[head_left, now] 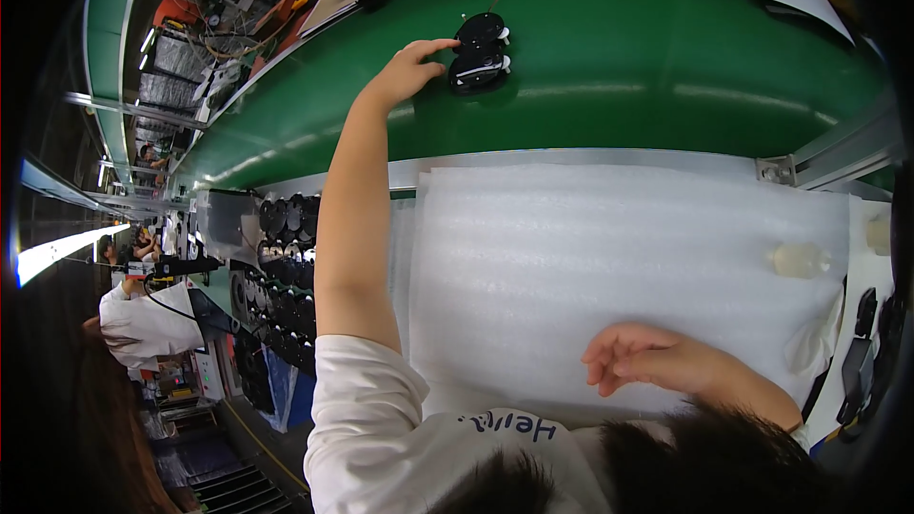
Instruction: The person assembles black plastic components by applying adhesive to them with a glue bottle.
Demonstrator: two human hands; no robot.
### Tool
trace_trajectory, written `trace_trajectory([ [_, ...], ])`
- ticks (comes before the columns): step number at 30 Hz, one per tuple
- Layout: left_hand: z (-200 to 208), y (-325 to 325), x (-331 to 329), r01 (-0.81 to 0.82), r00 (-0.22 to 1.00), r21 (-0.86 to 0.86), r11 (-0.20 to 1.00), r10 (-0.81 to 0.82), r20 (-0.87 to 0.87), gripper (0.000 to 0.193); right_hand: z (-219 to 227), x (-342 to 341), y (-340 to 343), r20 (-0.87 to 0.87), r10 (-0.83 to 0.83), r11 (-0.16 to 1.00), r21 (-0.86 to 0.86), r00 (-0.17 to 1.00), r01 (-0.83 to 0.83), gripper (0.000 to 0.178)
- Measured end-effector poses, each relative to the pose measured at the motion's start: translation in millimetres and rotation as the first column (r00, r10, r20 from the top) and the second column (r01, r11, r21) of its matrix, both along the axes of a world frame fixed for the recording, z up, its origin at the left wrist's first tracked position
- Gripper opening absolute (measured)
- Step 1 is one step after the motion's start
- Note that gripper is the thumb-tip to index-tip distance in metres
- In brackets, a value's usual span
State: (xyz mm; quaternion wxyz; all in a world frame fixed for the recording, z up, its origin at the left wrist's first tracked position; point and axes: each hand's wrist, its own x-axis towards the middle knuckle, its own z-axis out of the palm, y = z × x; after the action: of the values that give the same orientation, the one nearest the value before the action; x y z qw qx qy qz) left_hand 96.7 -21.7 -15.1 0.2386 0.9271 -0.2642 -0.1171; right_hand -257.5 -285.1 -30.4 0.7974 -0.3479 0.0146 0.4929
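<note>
My left arm stretches forward over the green conveyor belt (609, 57). At its end, my left hand (409, 71) has its index finger and thumb apart, with the index fingertip at the left edge of a black two-lobed plastic part (479, 65). That part has rounded ends, small white pieces on its right side and a thin wire sticking up at the far end. Whether the fingertip presses on it I cannot tell. My right hand (643, 359) hovers above a white foam sheet (590, 257), fingers loosely bent and nothing in them.
Stacked black parts (286, 276) stand left of my arm. A translucent round piece (800, 261) lies on the sheet's right side, near dark devices (860, 371). A metal bracket (777, 170) edges the belt. Another person in white (152, 324) works at left.
</note>
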Motion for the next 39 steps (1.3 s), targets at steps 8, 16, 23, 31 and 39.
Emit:
trace_trajectory([
  [8,-8,-31,2,0.028,1.000,-0.037,0.999,-0.027,0.013,0.036,2,-1,-2,0.003,0.001,1.000,-0.023,1.000,-0.001,0.027],
  [16,-25,-50,0,-0.068,0.963,-0.093,0.993,0.090,0.253,0.012,0,0,-1,0.004,0.021,0.999,-0.028,1.000,-0.021,0.028],
  [23,-34,-62,-4,0.089,0.906,-0.165,0.982,-0.011,0.423,0.010,0,-1,-1,0.015,0.016,1.000,-0.022,1.000,-0.015,0.028],
  [31,-30,-74,-16,0.038,0.949,-0.075,0.996,-0.013,0.315,0.015,-3,-2,-1,0.019,0.016,1.000,-0.017,1.000,-0.016,0.028],
  [39,-24,-75,-29,0.137,0.985,-0.016,0.990,-0.134,0.108,0.058,-5,-2,0,0.035,0.017,1.000,-0.019,0.999,-0.016,0.028],
])
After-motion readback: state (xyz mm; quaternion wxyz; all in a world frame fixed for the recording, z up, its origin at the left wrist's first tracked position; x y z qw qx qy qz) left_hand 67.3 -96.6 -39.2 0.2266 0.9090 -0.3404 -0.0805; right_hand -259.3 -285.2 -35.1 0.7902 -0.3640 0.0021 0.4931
